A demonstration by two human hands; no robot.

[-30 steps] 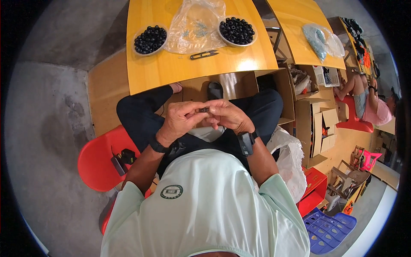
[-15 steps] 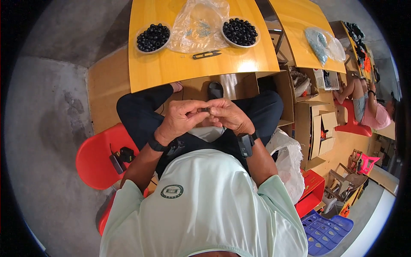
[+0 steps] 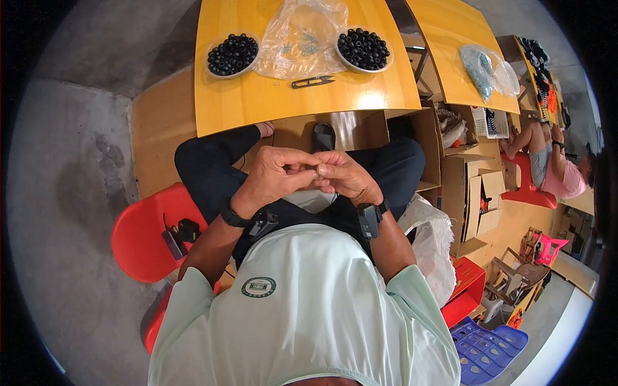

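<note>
Over my lap, short of the table's near edge, my left hand (image 3: 278, 175) and my right hand (image 3: 346, 175) meet at the fingertips. Both are closed in a pinch around a small dark piece (image 3: 311, 168), mostly covered by the fingers; its kind is too small to make out. On the table beyond, a clear bowl of black beads (image 3: 233, 55) stands at the left and a second bowl of black beads (image 3: 364, 49) at the right. Between them lies a clear plastic bag (image 3: 302, 55) with small bluish pieces in it. Thread snips (image 3: 313, 82) rest in front of the bag.
The yellow table (image 3: 270, 106) ends just beyond my hands. A red chair (image 3: 145, 241) holding small black devices is at my left. At my right are a white sack (image 3: 430, 248) and cardboard boxes (image 3: 473, 199). Another person in pink (image 3: 563, 177) sits farther right.
My fingertips have closed further over the small dark piece, so less of it shows. Both hands stay in nearly the same place. The bowls, bag and snips lie as before.
</note>
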